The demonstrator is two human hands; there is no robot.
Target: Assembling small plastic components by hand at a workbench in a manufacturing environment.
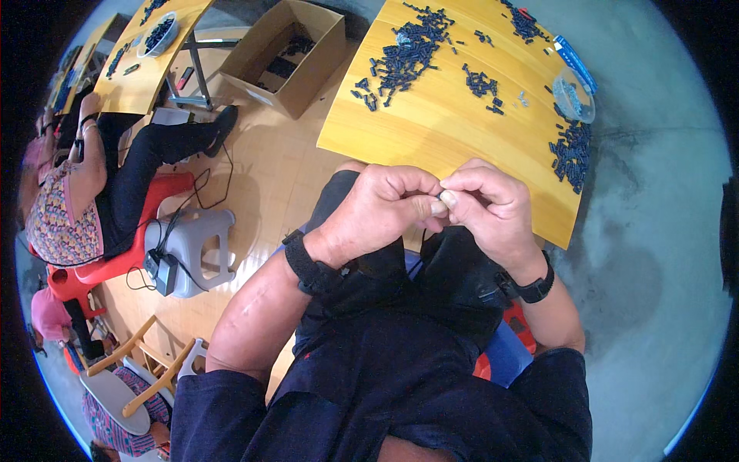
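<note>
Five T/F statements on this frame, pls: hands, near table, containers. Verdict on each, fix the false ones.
1. The left hand and right hand meet at the fingertips. True.
2. The right hand is dipped into the clear tub. False: it is at the left hand, apart from the tub.
3. Small dark pieces lie in several groups on the near yellow table. True.
4. The clear tub stands at the near table's left edge. False: it is at the right edge.
5. The open cardboard box sits on the floor, left of the near table. True.
</note>
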